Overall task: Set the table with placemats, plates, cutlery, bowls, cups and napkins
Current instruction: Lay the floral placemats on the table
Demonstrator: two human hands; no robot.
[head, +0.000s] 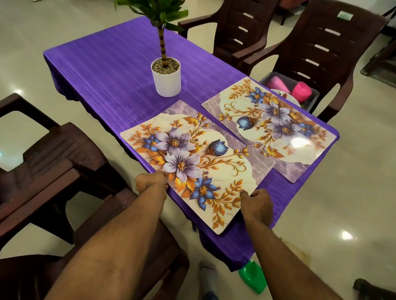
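Two placemats: both floral, purple and gold on cream, lie flat on the worktop (pixel 109 55), side by side at its near end, their facing edges touching or overlapping slightly.
Near placemat (pixel 191 163): just in front of the person, its near corner reaching the edge of the worktop.
Far placemat (pixel 270 127): beyond the near one, toward the right edge of the worktop, beside a chair.
Left hand (pixel 150 181): fingers curled, pinching the near-left edge of the near placemat.
Right hand (pixel 257 201): fingers curled at the near-right edge of the near placemat, gripping it.
Worktop: a long table under a purple cloth.
Potted plant (pixel 166 76): upright in a white pot filled with pebbles, near the middle of the worktop, just beyond the near placemat.
Dark bin (pixel 312 99): sits on the seat of the right-hand chair (pixel 324 41), holding two pink cups (pixel 302 91) and a partly hidden plate (pixel 288 99).
Other chairs: brown plastic ones stand around the worktop, two of them at the person's left.
Floor: pale glossy tiles; a green object (pixel 252 276) lies under the near end of the worktop.
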